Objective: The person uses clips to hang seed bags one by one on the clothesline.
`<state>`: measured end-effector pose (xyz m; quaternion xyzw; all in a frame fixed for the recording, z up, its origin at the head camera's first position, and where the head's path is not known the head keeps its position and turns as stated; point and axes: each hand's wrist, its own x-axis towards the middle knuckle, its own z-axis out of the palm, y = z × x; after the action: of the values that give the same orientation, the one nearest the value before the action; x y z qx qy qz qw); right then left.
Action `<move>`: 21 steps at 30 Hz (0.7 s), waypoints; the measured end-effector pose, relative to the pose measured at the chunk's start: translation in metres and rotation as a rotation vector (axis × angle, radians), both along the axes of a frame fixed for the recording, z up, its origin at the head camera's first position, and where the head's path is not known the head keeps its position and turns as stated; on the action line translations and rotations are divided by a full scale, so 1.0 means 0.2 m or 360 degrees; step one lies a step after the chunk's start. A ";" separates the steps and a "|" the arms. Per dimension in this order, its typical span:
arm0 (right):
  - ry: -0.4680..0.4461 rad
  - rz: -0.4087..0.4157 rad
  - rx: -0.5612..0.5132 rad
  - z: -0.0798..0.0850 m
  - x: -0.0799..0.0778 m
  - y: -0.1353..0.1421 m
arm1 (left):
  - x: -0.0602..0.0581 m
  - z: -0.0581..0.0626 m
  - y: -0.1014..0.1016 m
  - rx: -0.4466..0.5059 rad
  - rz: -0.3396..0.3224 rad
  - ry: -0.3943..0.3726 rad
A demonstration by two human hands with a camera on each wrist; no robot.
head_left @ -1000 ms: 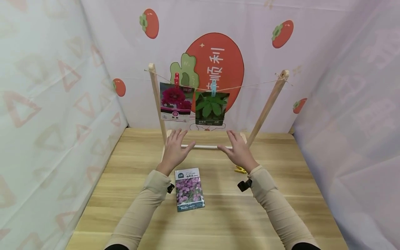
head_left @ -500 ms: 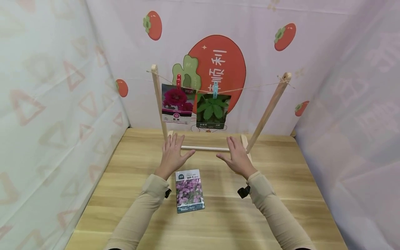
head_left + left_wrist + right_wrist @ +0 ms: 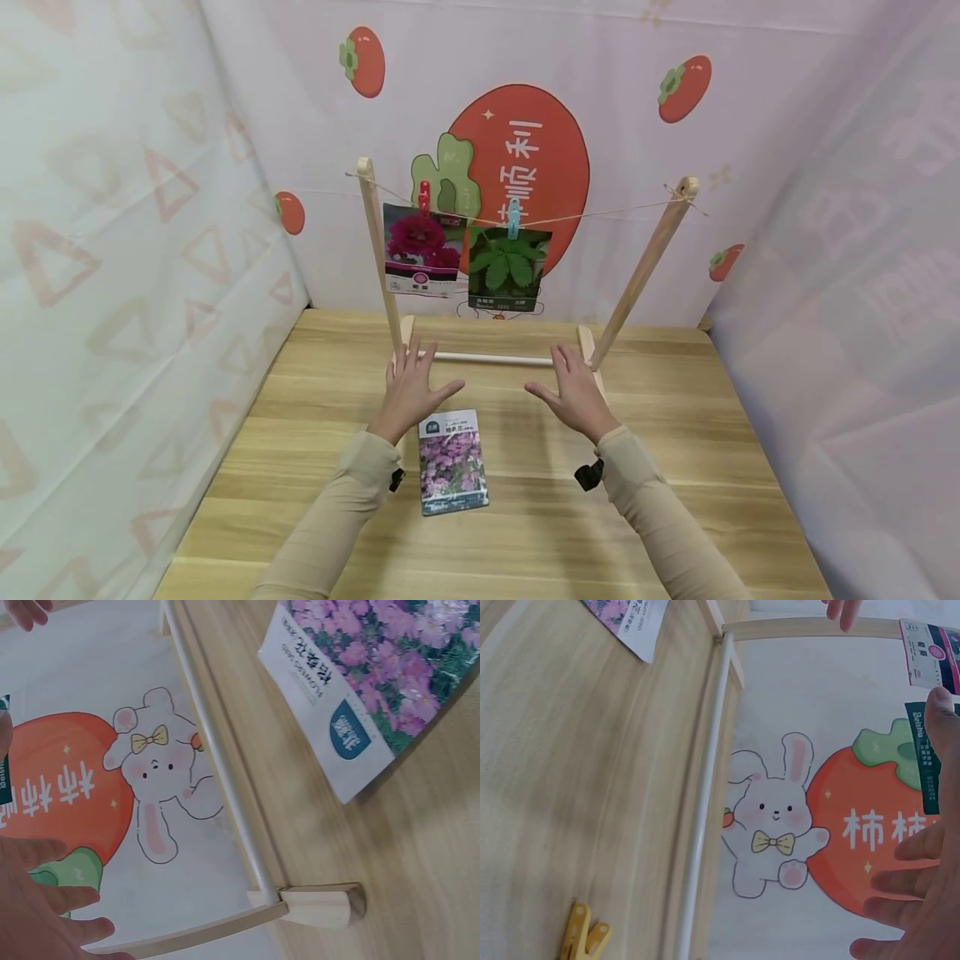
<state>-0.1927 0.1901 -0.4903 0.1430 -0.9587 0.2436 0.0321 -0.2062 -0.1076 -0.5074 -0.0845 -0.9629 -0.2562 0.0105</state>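
Note:
My left hand (image 3: 411, 393) hovers with fingers spread near the left foot of a wooden frame, holding nothing. Mirroring it, my right hand (image 3: 576, 398) is spread near the right foot, also holding nothing. A seed packet with pink-purple flowers (image 3: 453, 467) lies on the table between my forearms. On the frame's string (image 3: 615, 212), a red clothespin (image 3: 424, 198) holds a packet with magenta flowers (image 3: 422, 250), and a light blue clothespin (image 3: 513, 218) holds a green-leaf packet (image 3: 508, 271). A yellow clothespin (image 3: 581, 934) lies on the table in the right wrist view, hidden in the head view.
The frame has a left post (image 3: 381, 250), a right post (image 3: 645, 271) and a white crossbar (image 3: 491, 359) low between them. Behind it hangs a printed cloth (image 3: 600, 100) with persimmons and a rabbit (image 3: 774, 817). Cloth walls flank the wooden table (image 3: 315, 433).
Both hands have drawn back a little toward the person, fingers still spread. The yellow clothespin, seen beside the right hand a second ago, is out of sight in the head view.

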 end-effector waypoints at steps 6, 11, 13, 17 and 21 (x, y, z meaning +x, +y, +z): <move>-0.0022 -0.0012 0.0009 -0.05 0.01 0.02 | 0.01 -0.06 -0.03 -0.0009 -0.0008 -0.0046; 0.0018 -0.0025 0.0018 -0.07 0.00 0.05 | 0.01 -0.10 -0.04 -0.0023 -0.0005 -0.0077; 0.0015 -0.0027 0.0019 -0.09 -0.01 0.06 | 0.01 -0.12 -0.05 -0.0019 -0.0002 -0.0082; -0.0012 -0.0043 0.0010 -0.13 0.00 0.10 | 0.02 -0.16 -0.05 -0.0017 -0.0004 -0.0069; -0.0033 -0.0055 0.0011 -0.16 0.00 0.12 | 0.02 -0.22 -0.07 -0.0033 0.0004 -0.0067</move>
<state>-0.1933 0.2144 -0.5226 0.1241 -0.9622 0.2412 0.0260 -0.2017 -0.1211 -0.5511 -0.0781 -0.9656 -0.2478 -0.0102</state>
